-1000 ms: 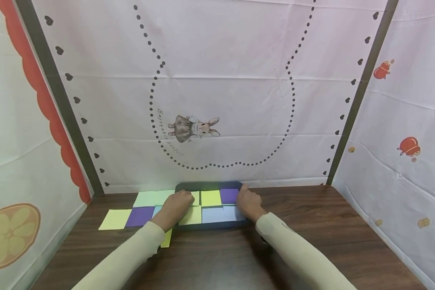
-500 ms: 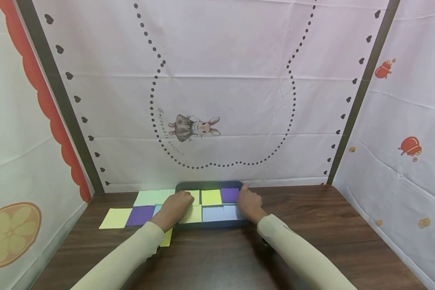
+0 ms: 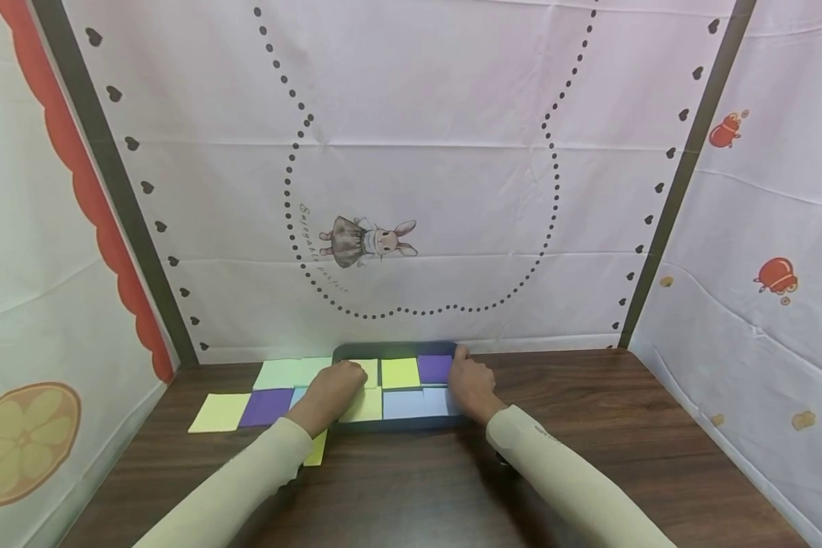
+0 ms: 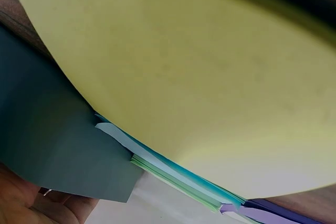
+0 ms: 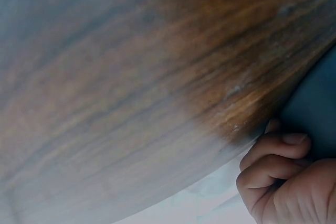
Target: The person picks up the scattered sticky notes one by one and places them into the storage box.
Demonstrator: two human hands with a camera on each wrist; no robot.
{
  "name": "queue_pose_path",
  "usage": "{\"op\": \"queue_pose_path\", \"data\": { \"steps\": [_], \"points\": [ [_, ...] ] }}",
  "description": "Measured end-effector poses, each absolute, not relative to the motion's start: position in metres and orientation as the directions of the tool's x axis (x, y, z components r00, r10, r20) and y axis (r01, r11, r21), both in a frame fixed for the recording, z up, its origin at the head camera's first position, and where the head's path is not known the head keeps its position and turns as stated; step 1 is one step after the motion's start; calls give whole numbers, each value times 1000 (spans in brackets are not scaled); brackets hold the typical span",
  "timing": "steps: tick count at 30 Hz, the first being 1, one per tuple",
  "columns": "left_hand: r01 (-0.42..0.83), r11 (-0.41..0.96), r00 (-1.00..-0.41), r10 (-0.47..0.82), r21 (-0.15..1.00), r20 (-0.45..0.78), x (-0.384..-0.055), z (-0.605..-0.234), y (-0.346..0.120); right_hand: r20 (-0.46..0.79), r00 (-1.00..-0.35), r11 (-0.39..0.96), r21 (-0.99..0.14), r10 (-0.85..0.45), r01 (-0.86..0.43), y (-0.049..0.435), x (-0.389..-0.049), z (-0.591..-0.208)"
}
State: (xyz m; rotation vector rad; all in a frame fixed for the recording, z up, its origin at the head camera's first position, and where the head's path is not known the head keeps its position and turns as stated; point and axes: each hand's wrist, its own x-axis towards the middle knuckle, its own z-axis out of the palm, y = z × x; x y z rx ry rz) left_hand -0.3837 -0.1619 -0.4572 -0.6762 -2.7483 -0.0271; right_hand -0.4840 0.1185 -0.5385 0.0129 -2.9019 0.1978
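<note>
A dark blue-grey box [image 3: 397, 425] sits at the back of the table, holding pads of sticky notes: yellow [image 3: 400, 374], purple [image 3: 435, 369], and light blue [image 3: 403, 404] ones among them. My left hand [image 3: 330, 392] grips its left end with bent fingers; in the left wrist view the fingers [image 4: 68, 207] are at the lower edge of the box wall [image 4: 63, 129]. At the right end, my right hand [image 3: 471, 383] holds the wall, its curled fingers [image 5: 273, 166] against the dark side [image 5: 315, 108] in the right wrist view.
Left of the box lie more sticky-note pads: pale green [image 3: 281, 374], purple [image 3: 266, 408], pale yellow [image 3: 219, 412], and a yellow pad [image 3: 316, 450] under the left wrist. A printed cloth [image 3: 418, 190] hangs behind the brown wooden table [image 3: 411, 487], with cloth on both sides too.
</note>
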Motion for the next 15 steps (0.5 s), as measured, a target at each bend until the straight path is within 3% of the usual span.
{"op": "queue_pose_path", "data": {
  "steps": [15],
  "points": [
    [456,888,-843,452,-58,291,-386,-459,-163,257,-966,993,-119,6,-26,120,-490,-545]
  ]
}}
